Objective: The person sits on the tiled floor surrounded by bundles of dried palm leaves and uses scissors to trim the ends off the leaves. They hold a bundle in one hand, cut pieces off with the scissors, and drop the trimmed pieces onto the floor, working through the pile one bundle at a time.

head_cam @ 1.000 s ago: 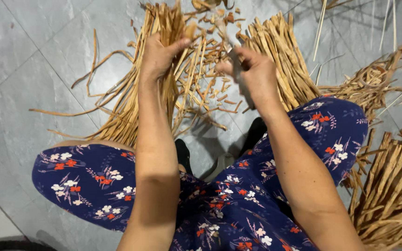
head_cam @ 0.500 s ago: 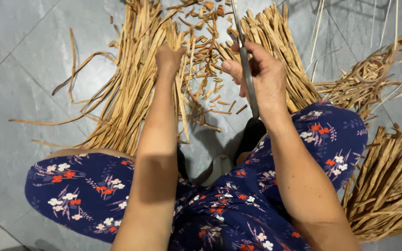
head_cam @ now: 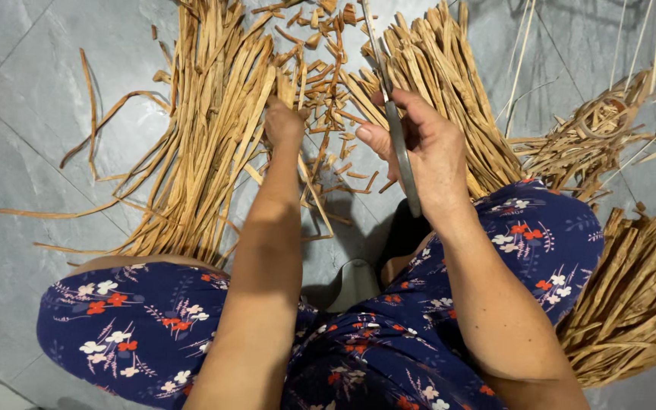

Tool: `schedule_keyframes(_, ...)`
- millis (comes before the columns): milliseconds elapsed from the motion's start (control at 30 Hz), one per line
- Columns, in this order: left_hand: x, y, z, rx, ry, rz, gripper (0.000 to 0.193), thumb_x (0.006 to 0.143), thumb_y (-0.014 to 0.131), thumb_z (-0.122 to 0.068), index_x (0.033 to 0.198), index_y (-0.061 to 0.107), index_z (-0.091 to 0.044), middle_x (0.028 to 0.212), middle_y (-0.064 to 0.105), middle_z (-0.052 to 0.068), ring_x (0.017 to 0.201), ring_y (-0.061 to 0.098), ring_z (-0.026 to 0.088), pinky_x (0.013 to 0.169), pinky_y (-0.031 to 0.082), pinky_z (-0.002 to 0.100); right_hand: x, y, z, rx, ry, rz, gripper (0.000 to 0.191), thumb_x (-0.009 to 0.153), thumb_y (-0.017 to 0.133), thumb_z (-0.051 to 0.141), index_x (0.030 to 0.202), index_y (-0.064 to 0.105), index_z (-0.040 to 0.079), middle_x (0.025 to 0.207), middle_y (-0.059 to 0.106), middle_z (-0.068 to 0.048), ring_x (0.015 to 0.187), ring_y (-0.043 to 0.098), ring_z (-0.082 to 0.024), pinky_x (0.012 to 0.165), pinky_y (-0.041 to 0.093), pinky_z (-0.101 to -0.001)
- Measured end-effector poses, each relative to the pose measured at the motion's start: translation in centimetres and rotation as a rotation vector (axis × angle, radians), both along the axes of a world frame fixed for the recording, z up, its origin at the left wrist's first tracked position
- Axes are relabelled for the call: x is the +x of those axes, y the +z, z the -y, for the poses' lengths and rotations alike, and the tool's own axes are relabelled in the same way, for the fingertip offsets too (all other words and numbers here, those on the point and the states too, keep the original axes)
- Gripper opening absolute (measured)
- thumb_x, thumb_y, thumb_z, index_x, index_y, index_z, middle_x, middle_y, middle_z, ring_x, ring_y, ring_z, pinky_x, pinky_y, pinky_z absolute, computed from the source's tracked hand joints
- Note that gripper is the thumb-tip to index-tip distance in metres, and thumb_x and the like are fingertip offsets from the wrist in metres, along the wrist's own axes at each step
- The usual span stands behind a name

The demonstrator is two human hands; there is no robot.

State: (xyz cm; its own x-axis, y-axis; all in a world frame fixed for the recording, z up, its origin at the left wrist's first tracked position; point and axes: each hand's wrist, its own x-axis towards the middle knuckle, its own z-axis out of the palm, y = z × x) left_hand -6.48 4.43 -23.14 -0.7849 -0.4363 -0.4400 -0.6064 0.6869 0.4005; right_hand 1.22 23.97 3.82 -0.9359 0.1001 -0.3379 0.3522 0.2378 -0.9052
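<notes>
My left hand (head_cam: 283, 124) is closed on a few long tan plant strips at the right edge of a big loose pile of strips (head_cam: 199, 129) on the grey tiled floor. My right hand (head_cam: 427, 148) grips a pair of long metal scissors (head_cam: 389, 99), blades pointing away from me over short cut scraps (head_cam: 324, 83). Both forearms reach out over my knees, which are covered in dark blue floral cloth (head_cam: 138, 326).
A second bundle of strips (head_cam: 449, 83) lies past my right hand. A tangle with a coiled ring (head_cam: 601, 129) sits at the right, and a thicker bundle (head_cam: 639, 288) lies by my right knee. Thin sticks (head_cam: 525, 53) lie at the back right.
My left hand slid down from the top of the pile and closed on a few strips. My right hand now holds scissors, which were not seen a second ago.
</notes>
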Motion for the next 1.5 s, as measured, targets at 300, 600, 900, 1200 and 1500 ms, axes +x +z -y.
schedule_keyframes(300,0.2,0.7,1.4,0.109,-0.075,-0.054,0.042,0.078,0.088,-0.028,0.113,0.072,-0.010,0.107,0.073,0.017,0.100,0.070,0.035,0.089,0.054,0.047,0.0,-0.6,-0.9,0.044,-0.018,-0.016,0.048,0.086,0.086,0.028,0.127,0.070,0.009,0.068,0.059,0.004,0.052,0.050,-0.005,0.046,0.041,-0.0231)
schedule_keyframes(600,1.4,7.4,3.2,1.043,0.156,-0.344,0.026,0.086,0.077,-0.010,0.109,0.068,-0.002,0.088,0.077,0.010,0.065,0.066,0.014,0.052,0.050,0.025,0.7,-0.7,-1.4,0.339,0.115,-0.068,0.071,0.074,0.087,0.052,0.128,0.067,0.010,0.084,0.070,-0.003,0.076,0.067,-0.017,0.069,0.053,-0.0325)
schedule_keyframes(900,4.7,14.9,5.4,1.219,-0.035,-0.369,0.025,0.090,0.081,-0.014,0.106,0.071,0.003,0.095,0.080,0.012,0.068,0.066,0.010,0.061,0.055,0.023,2.5,-0.3,0.0,0.423,0.258,0.012,0.074,0.070,0.085,0.061,0.123,0.069,0.011,0.091,0.073,-0.010,0.084,0.071,-0.025,0.074,0.053,-0.0392)
schedule_keyframes(1200,7.4,17.3,6.7,1.268,-0.085,-0.311,0.025,0.089,0.080,-0.015,0.107,0.071,-0.001,0.091,0.078,0.008,0.066,0.067,0.010,0.060,0.056,0.023,3.8,0.6,1.3,0.253,0.223,-0.106,0.052,0.072,0.088,0.050,0.106,0.079,0.012,0.076,0.072,-0.003,0.069,0.066,-0.015,0.066,0.051,-0.0327)
schedule_keyframes(1500,8.1,17.0,8.4,1.184,-0.046,-0.389,0.026,0.086,0.085,-0.013,0.105,0.071,-0.001,0.087,0.074,0.007,0.065,0.063,0.008,0.059,0.053,0.021,4.4,-0.5,1.9,0.203,0.198,-0.185,0.038,0.075,0.091,0.040,0.099,0.081,0.011,0.072,0.071,0.002,0.063,0.060,-0.006,0.060,0.049,-0.0269)
